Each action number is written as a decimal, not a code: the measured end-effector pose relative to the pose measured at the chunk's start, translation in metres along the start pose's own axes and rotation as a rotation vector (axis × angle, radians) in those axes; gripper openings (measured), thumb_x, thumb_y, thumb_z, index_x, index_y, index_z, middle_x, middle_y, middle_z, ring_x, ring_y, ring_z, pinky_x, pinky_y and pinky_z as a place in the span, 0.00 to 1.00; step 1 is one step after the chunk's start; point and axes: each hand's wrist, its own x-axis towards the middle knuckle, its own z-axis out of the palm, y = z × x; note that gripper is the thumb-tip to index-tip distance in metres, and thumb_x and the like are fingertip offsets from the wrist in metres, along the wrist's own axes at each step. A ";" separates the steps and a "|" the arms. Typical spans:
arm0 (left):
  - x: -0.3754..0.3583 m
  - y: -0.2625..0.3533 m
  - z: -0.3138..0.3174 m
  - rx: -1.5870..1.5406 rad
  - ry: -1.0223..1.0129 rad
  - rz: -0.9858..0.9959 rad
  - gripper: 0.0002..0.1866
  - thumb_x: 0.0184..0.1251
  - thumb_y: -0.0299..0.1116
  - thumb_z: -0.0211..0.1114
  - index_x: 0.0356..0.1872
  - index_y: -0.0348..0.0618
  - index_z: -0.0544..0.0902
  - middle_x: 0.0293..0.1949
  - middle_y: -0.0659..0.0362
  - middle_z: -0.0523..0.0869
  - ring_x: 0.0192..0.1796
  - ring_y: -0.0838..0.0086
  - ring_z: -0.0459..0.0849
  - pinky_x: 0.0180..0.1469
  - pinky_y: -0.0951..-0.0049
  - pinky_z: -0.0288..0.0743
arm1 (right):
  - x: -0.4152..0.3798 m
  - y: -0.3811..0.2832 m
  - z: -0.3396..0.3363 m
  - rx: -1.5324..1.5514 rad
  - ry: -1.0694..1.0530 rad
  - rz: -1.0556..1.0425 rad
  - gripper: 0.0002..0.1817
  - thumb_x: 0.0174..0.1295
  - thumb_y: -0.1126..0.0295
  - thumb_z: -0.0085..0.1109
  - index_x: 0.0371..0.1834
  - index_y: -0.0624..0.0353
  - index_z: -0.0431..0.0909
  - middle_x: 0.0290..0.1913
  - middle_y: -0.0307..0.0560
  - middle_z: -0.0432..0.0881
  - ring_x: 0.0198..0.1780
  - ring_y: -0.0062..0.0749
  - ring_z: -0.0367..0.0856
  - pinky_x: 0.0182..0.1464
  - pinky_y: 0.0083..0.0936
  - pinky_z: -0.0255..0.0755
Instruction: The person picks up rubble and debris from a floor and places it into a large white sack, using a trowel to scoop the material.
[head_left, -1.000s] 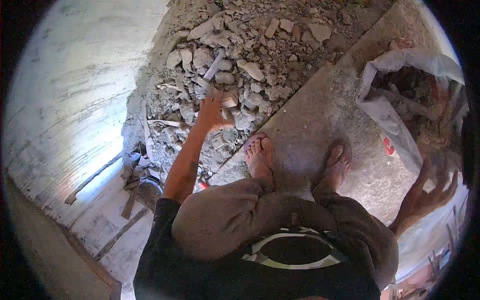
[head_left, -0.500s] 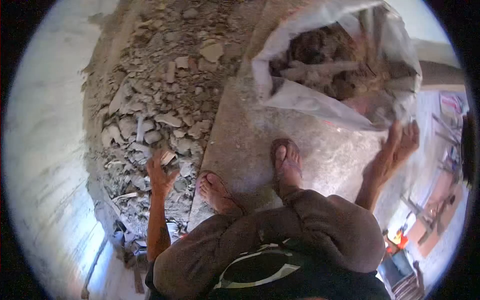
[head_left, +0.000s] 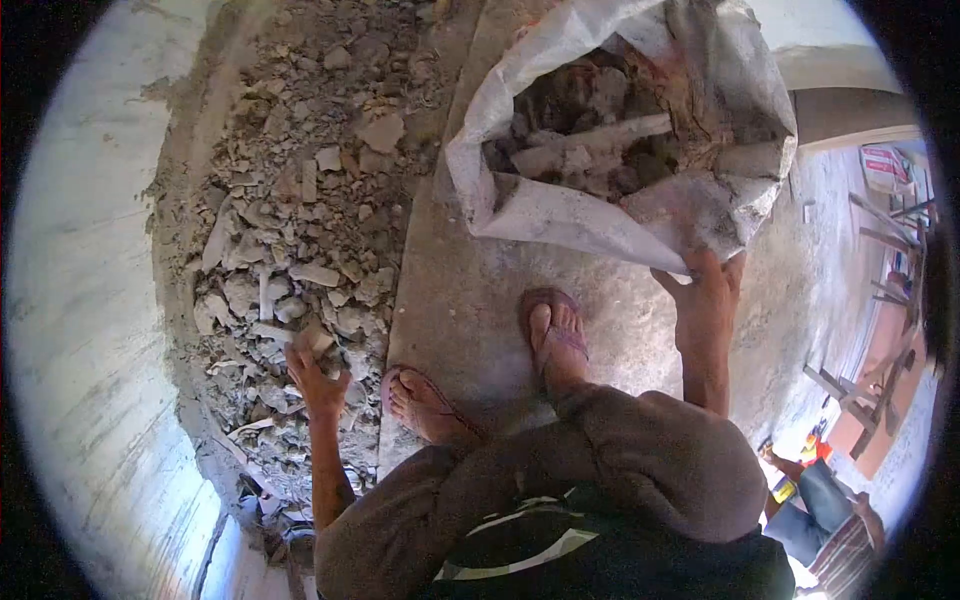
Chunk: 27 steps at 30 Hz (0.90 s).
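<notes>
My left hand (head_left: pixel 318 385) is down in the rubble heap (head_left: pixel 330 245), its fingers curled around a pale tan chunk of rubble (head_left: pixel 319 341). Grey and whitish fragments lie all around that hand. To the right, my right hand (head_left: pixel 708 315) grips the near edge of a large white sack (head_left: pixel 570 215), fingertips at the cloth and thumb out to the side. The sack's mouth gapes wide. Dusty debris fills it, with a long pale piece (head_left: pixel 600 145) lying across the top.
My sandalled feet (head_left: pixel 560 340) stand on a concrete slab (head_left: pixel 450 310) beside the heap. A pale wall (head_left: pixel 100 260) rises at the left. Another person (head_left: pixel 815 515) is at the lower right, near wooden pieces and boards (head_left: pixel 885 390).
My right hand has shifted left along the sack's near edge. My left hand stays in the rubble, its fingers now more closed around the chunk. The view has shifted slightly.
</notes>
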 end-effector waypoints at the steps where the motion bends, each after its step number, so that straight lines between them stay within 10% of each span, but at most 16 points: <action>1: 0.004 -0.004 0.000 0.023 -0.039 -0.014 0.66 0.28 0.52 0.84 0.72 0.43 0.53 0.69 0.38 0.52 0.69 0.42 0.58 0.69 0.50 0.58 | 0.001 0.000 -0.001 -0.007 0.002 0.003 0.33 0.59 0.67 0.57 0.66 0.56 0.53 0.56 0.54 0.66 0.55 0.45 0.73 0.50 0.46 0.76; 5: 0.026 -0.024 -0.007 -0.185 -0.149 0.082 0.76 0.11 0.55 0.85 0.71 0.36 0.51 0.69 0.39 0.51 0.69 0.41 0.58 0.68 0.51 0.61 | -0.004 -0.005 0.012 -0.007 -0.048 -0.006 0.32 0.61 0.62 0.58 0.66 0.57 0.56 0.59 0.54 0.67 0.58 0.45 0.72 0.52 0.47 0.76; 20: 0.028 -0.003 -0.026 -0.249 -0.076 -0.114 0.58 0.24 0.37 0.83 0.65 0.39 0.62 0.58 0.43 0.71 0.60 0.47 0.71 0.61 0.54 0.67 | -0.009 0.001 -0.008 0.040 -0.097 0.144 0.22 0.61 0.68 0.52 0.58 0.65 0.64 0.50 0.52 0.74 0.49 0.41 0.77 0.45 0.42 0.77; 27: 0.039 -0.036 -0.010 -0.265 -0.122 -0.100 0.56 0.25 0.34 0.81 0.65 0.36 0.62 0.56 0.47 0.74 0.57 0.56 0.74 0.59 0.61 0.69 | -0.104 -0.041 -0.042 -0.225 -0.617 0.165 0.22 0.60 0.68 0.54 0.57 0.66 0.67 0.49 0.50 0.76 0.49 0.37 0.77 0.48 0.37 0.74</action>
